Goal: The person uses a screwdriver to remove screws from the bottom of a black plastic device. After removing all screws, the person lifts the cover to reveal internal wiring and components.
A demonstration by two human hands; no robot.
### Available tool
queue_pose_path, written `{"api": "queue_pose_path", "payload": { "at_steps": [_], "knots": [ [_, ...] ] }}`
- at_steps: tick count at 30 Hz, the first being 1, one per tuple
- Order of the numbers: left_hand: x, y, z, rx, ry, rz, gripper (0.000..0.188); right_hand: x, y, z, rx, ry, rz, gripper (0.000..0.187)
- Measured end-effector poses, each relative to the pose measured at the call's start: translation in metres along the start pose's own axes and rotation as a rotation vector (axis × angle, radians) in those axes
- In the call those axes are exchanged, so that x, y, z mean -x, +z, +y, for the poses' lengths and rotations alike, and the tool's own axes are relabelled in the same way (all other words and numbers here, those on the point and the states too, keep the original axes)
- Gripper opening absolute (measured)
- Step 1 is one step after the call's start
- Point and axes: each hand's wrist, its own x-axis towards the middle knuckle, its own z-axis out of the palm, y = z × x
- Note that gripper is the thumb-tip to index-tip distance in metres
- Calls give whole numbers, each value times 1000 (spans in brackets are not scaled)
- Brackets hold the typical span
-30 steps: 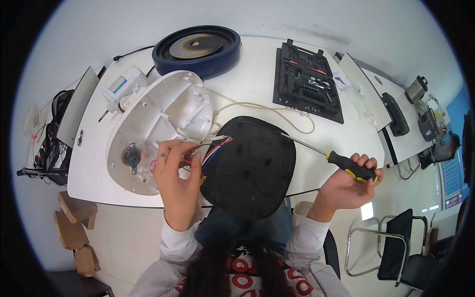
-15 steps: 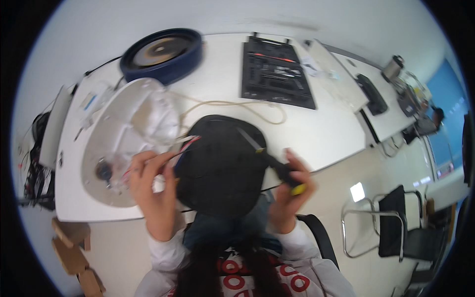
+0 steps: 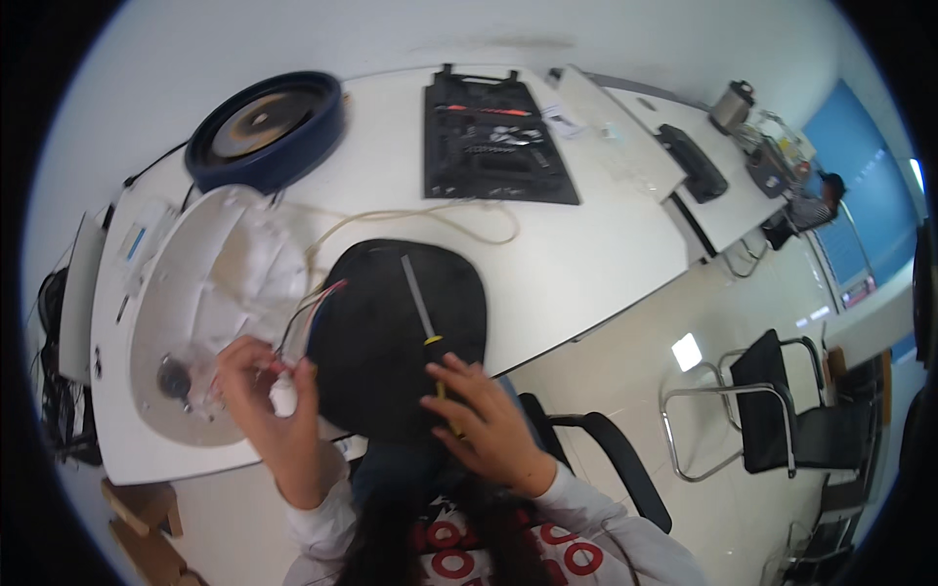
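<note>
A thin wire bundle (image 3: 293,320), with dark and red strands, runs from the upper left edge of a black rounded panel (image 3: 391,313) to my left hand (image 3: 264,410). My left fingers are pinched on the wires, and a small white piece (image 3: 283,395), its kind unclear, shows between thumb and fingers. On the panel, above my lap, lies a screwdriver (image 3: 418,298) with a yellow-and-black handle, its tip pointing away from me. My right hand (image 3: 484,420) rests loosely over that handle, fingers spread; the thumb is not plainly seen.
A big white curved shell (image 3: 147,342) with a round dark part (image 3: 174,379) inside stands at left. Behind it sits a dark blue round housing (image 3: 322,132). A black tool case (image 3: 503,176) lies open farther back, a pale cable (image 3: 420,213) nearer. Chairs (image 3: 762,391) stand at right.
The screwdriver, earlier raised in my right hand, now lies flat on the black panel. My right hand has moved left and its fingers have loosened. My left hand has shifted lower. The view has shifted.
</note>
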Motion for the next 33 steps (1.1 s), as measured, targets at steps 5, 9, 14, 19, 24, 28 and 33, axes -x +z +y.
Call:
{"api": "queue_pose_path", "payload": {
  "at_steps": [5,9,14,19,24,28,33],
  "knots": [
    [-2,3,9,134,-51,79,58,-7,2,-6,22,77,-36,45],
    [-1,-3,14,159,-78,52,65,-17,7,-17,58,89,-50,48],
    [6,-6,6,148,-113,25,65,-24,0,-21,-70,79,-53,51],
    [6,-2,8,257,-96,-46,60,-51,-13,-30,-106,-15,87,39],
    [4,0,10,330,-144,-61,55,-77,-4,-41,-249,-44,73,33],
    [8,-2,5,287,-134,-113,49,-89,4,-43,-352,-12,95,29],
    [9,0,9,111,-86,-258,51,-90,18,-31,-361,-48,169,25]
  ]
}}
